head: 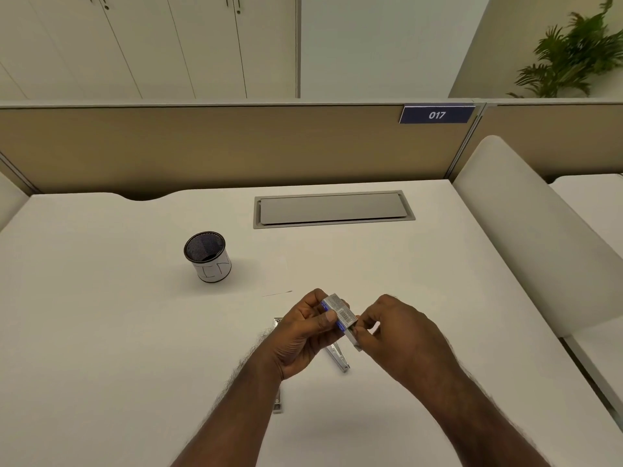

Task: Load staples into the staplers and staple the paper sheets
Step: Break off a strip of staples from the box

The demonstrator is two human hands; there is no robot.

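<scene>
My left hand [303, 335] grips a small staple box [340, 315], grey with a barcode and blue edges, above the middle of the white desk [135, 332]. My right hand [401, 335] pinches the box's lower right end, where an inner tray or strip of staples [355, 342] sticks out. Under my hands lie two silver metal staplers: one [338, 357] shows between my wrists, the other [277, 399] is mostly hidden by my left forearm. A white paper sheet [279, 284] lies flat on the desk beyond my hands, barely visible against the surface.
A black mesh cup [207, 256] with a white label stands at the left middle of the desk. A grey cable hatch [332, 208] sits in the desk near the back. A beige partition [236, 146] runs behind and a white divider [526, 230] bounds the right side.
</scene>
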